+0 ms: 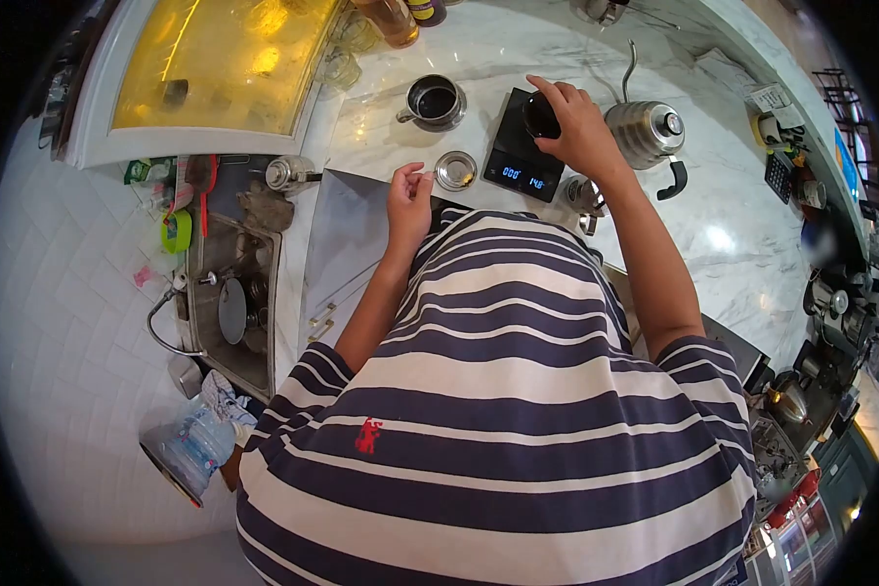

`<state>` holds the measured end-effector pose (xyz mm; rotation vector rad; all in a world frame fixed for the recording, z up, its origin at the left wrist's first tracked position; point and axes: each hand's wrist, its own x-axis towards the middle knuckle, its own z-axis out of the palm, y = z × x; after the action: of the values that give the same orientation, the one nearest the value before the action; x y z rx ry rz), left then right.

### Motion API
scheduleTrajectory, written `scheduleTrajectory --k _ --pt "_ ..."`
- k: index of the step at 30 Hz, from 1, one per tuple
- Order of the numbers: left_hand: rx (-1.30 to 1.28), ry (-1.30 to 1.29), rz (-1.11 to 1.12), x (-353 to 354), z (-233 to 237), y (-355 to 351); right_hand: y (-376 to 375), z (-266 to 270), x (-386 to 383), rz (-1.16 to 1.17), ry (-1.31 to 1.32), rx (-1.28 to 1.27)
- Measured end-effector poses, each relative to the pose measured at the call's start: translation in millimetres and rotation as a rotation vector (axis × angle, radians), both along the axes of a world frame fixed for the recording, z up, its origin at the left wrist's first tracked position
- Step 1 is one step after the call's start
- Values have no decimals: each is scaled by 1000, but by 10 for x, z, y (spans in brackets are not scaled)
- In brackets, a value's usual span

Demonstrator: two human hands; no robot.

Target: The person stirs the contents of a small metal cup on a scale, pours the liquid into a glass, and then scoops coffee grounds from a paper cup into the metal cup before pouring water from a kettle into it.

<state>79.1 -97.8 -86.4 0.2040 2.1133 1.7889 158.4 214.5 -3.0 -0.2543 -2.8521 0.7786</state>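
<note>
My right hand (584,132) is wrapped around a dark round cup (540,115), thumb on the near side and fingers over the far side. The cup is over the black digital scale (523,174), whose display is lit with blue digits. Near the counter's front edge, my left hand (409,195) has loosely curled fingers with nothing visible in them. Close to its fingertips sits a small round metal dish (455,171). Farther back stands a metal cup (436,102) with dark contents.
A steel gooseneck kettle (645,135) stands right of the scale, its black handle toward me. A small metal pot (583,195) sits by the scale's near corner. Glasses (340,68) and a bottle (389,20) stand at the back left. Left is a sink (232,293) with dishes.
</note>
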Motion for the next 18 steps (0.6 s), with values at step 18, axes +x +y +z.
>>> scheduleTrajectory --k 18 --pt "24 -10 -6 -23 -94 -10 20 397 27 -44 -46 41"
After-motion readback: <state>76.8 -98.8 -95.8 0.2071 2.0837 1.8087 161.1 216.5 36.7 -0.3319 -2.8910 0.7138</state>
